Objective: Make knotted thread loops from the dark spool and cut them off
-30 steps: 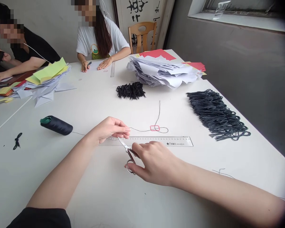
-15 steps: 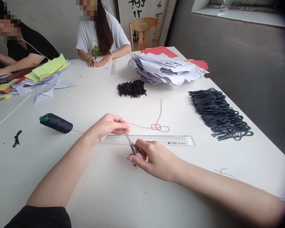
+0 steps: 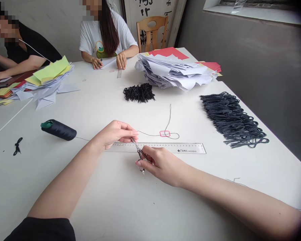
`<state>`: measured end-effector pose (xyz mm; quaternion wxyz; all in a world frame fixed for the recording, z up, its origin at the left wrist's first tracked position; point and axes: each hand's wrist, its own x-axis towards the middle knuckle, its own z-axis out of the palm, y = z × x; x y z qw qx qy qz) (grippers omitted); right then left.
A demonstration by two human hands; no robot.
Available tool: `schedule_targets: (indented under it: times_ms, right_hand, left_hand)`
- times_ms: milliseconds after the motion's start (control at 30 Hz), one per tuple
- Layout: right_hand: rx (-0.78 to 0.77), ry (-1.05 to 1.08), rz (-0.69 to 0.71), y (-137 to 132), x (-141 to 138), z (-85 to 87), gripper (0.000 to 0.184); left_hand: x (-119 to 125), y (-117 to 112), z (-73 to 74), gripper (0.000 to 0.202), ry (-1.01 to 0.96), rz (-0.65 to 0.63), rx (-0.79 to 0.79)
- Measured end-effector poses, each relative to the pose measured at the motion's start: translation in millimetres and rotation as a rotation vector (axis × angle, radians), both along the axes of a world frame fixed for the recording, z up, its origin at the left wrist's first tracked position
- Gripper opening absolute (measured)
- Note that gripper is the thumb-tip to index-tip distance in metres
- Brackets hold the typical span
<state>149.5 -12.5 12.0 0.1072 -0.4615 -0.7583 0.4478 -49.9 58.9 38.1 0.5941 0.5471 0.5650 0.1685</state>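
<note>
Between the fingertips of my left hand point(image 3: 119, 132) is a thin dark thread point(image 3: 150, 134). From there it runs right and curls in a loop over a small red-outlined rectangle point(image 3: 161, 133) on the table. On the other side, thread leads toward a dark spool point(image 3: 59, 129) with a green core, lying on its side. My right hand point(image 3: 160, 164) grips small metal scissors point(image 3: 139, 152) by the handles. Their tips reach up to the left fingertips, where the blades' exact hold on the thread is hidden. A clear ruler point(image 3: 163, 148) lies flat beneath both hands.
A bundle of black looped cords point(image 3: 139, 92) lies ahead, with a larger row of dark looped cords point(image 3: 232, 118) at right. Paper stacks point(image 3: 175, 72) stand at the back. A small knotted cord point(image 3: 18, 146) lies far left. Two people sit across the table point(image 3: 100, 197).
My left hand stays almost still with the thread. The scissors' handles appear drawn slightly closer together. Across the table, a person's hand has moved onto another ruler.
</note>
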Motion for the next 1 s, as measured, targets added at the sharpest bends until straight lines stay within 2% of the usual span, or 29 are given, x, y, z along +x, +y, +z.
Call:
schedule_targets:
  times_ms: [500, 767, 833, 900, 1000]
  right_hand:
    - [-0.038, 0.000, 0.022, 3, 0, -2.3, 0.022]
    - [0.056, -0.140, 0.150, 2, 8, 15.0, 0.015]
    - [0.052, -0.158, 0.188, 1, 8, 20.5, 0.015]
    - [0.060, -0.183, 0.243, 0, 9, 24.3, 0.015]
    - [0.134, -0.266, 0.368, -4, 10, 25.3, 0.017]
  left_hand:
    - [-1, 1, -2.3, 0.026, -0.002, 0.008, -0.015]
    - [-1, 1, -1.1, 0.031, 0.043, 0.004, -0.019]
    - [-6, 4, -1.6, 0.030, 0.100, 0.025, 0.066]
    - [-16, 10, -3.2, 0.026, 0.216, 0.123, 0.251]
    - [-34, 20, -5.7, 0.019, 0.583, 0.312, 0.585]
